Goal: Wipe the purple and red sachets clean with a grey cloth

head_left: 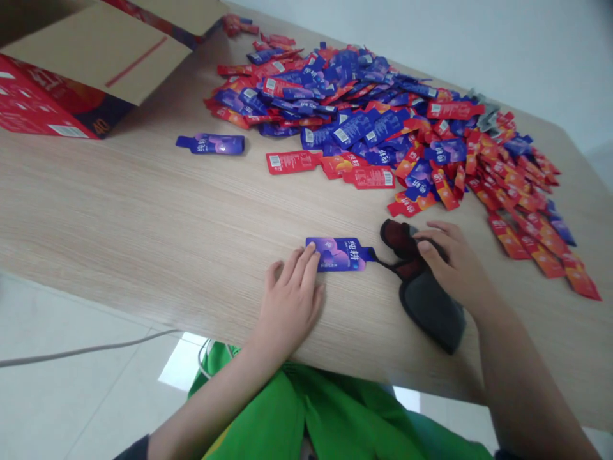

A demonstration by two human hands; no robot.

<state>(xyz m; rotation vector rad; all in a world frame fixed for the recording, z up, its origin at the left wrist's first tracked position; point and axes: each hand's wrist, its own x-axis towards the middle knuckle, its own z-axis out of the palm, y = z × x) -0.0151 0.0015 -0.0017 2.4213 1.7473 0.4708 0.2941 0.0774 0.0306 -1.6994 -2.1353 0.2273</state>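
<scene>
the purple pouch (338, 257) lies on the counter (191, 217), its blunt end beneath the extended, close-set fingers (311, 248) of your left hand (290, 300). your right hand (453, 265) hides part of a black object (431, 310); whether those fingers pinch it, i cannot tell. the pouch looks flat, with white characters and a narrow neck.

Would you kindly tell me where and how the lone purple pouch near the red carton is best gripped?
I'd pinch the lone purple pouch across its wide body, coming from the near side with the left hand. Its long edge faces that way, the pile lies to its right, and the narrow neck, pointing left, likely offers less grip.
</scene>
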